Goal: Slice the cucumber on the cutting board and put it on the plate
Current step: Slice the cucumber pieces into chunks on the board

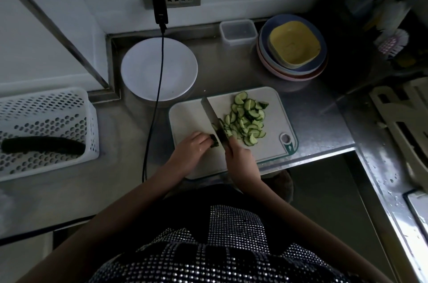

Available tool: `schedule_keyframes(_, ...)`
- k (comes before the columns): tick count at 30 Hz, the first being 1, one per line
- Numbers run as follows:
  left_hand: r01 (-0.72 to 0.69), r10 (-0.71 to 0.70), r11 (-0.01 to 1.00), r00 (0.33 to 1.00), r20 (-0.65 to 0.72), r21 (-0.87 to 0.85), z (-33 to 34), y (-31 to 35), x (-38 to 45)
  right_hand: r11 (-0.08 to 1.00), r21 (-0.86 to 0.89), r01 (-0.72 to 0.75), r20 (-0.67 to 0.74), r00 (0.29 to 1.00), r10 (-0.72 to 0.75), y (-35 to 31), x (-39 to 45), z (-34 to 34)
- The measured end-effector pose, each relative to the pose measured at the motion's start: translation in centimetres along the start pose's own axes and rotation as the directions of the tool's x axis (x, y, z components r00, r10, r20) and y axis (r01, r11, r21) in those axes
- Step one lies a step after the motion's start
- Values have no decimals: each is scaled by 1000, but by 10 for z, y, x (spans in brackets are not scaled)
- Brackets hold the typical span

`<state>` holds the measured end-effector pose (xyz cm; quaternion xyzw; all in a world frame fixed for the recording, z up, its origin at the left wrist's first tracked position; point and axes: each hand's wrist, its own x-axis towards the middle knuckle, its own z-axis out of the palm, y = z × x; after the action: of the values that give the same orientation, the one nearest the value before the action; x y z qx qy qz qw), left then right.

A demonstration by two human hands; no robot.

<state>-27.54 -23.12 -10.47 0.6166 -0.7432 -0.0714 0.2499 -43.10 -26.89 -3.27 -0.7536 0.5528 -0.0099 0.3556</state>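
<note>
A white cutting board (192, 116) lies on the steel counter. On its right half sits a pile of half-moon cucumber slices (249, 120). My left hand (193, 147) holds down a short dark cucumber end piece (214, 141) with curled fingertips. My right hand (236, 155) grips the handle of a knife (210, 111); the blade lies right beside the end piece, tip pointing away from me. A round white plate (176, 69) stands behind the board to the left, with nothing on it.
A black cable (159, 74) hangs from the wall socket across the plate to the counter edge. A white perforated basket (46, 102) at left holds a whole cucumber (44, 145). Stacked bowls (291, 49) and a clear container (238, 30) stand behind.
</note>
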Motion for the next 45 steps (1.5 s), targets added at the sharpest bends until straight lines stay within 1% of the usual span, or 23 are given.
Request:
schedule_keyframes(5,19,-19,1000,999,30,-10,-1,0,-1,1000,10,-28,19,999,28,0,1,3)
schedule_keyframes(12,9,-9,1000,1000,8,7,-1,-1,0,1000,15,-11,20,1000,11,-2,2,2)
schedule_keyframes(15,10,-10,1000,1000,18,5,-2,0,0,1000,-5,1,52,999,-1,-1,3,5)
schedule_keyframes(20,21,-21,1000,999,29,0,0,-1,0,999,-39,-14,53,998,16,0,5,11)
schedule_keyframes(26,12,-11,1000,999,36,-10,2,-4,-1,990,-140,-37,80,996,49,5,6,20)
schedule_keyframes(32,1,0,1000,999,39,-21,2,-4,0,989,-143,-41,46,998,48,8,6,13)
schedule_keyframes(33,0,1,1000,999,34,-20,3,-5,-1,989,-135,-53,14,998,55,9,6,10)
schedule_keyframes(35,-3,4,1000,1000,21,-20,3,-4,-1,996,-53,-67,-62,996,63,11,6,4)
schedule_keyframes(37,-14,14,1000,1000,-4,-15,3,-4,-1,998,18,-56,-92,994,57,10,3,0)
schedule_keyframes(41,-11,11,1000,1000,-18,-1,3,-2,0,1000,15,14,-50,999,-13,3,2,5)
schedule_keyframes(45,5,-5,1000,1000,14,0,-1,0,-1,1000,-4,9,3,1000,-9,3,4,12)
